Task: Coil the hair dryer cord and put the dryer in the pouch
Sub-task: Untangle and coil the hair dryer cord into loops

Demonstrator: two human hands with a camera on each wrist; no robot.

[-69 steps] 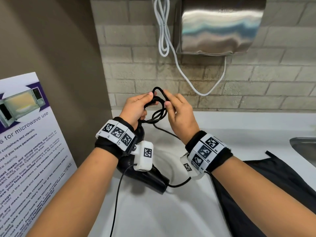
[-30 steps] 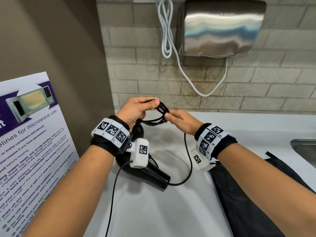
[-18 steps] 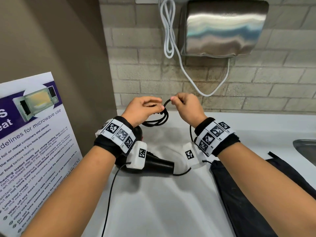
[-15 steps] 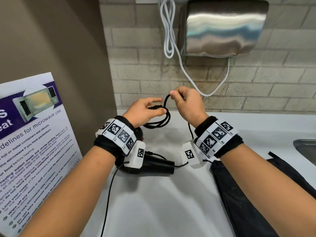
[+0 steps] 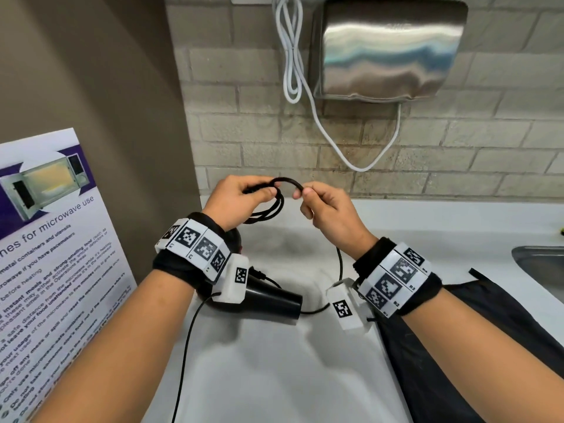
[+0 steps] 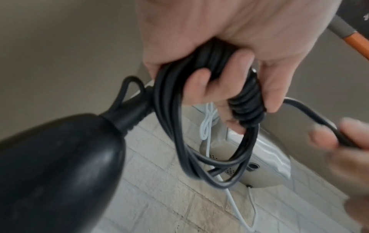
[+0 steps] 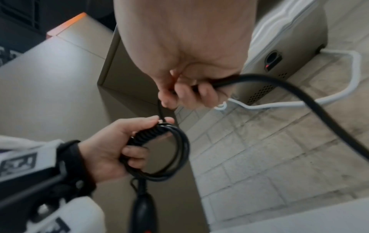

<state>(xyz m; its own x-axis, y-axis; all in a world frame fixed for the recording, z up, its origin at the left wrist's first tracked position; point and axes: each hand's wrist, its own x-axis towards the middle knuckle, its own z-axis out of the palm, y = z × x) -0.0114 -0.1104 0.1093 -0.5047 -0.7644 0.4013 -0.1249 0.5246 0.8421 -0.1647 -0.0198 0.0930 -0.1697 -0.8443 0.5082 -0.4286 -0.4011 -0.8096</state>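
- A microwave poster [image 5: 45, 239] is seen at the far left, cut off by the left and bottom edges, so only part of its text can be read.
- The left hand [image 5: 241, 199] is held above the white counter [image 5: 274, 377], its fingers curled round a bundle of loops of the black cord [image 5: 268, 209]; in the left wrist view the loops [image 6: 209, 126] are seen hanging below the fingers, with several tight turns wrapped round the bundle beside the thumb.
- The hair dryer [image 5: 271, 300] is found below the left wrist, its barrel pointing right; its rear and handle are hidden behind the wrist band and camera, and whether it rests on the counter or hangs from the cord cannot be told. In the left wrist view its body [image 6: 55, 173] is blurred.
- A short arc of cord is stretched between the two hands, just in front of the brick wall.
- The right hand [image 5: 329, 209] is seen pinching the cord between thumb and curled fingers; the slack is dropped behind the right wrist and is partly hidden there.
- Bare counter is left open near the viewer, between the forearms.
- The black pouch [image 5: 457, 346] is laid flat on the counter at the right, largely covered by the right forearm.
- A sink [image 5: 540, 267] is cut off by the right edge.
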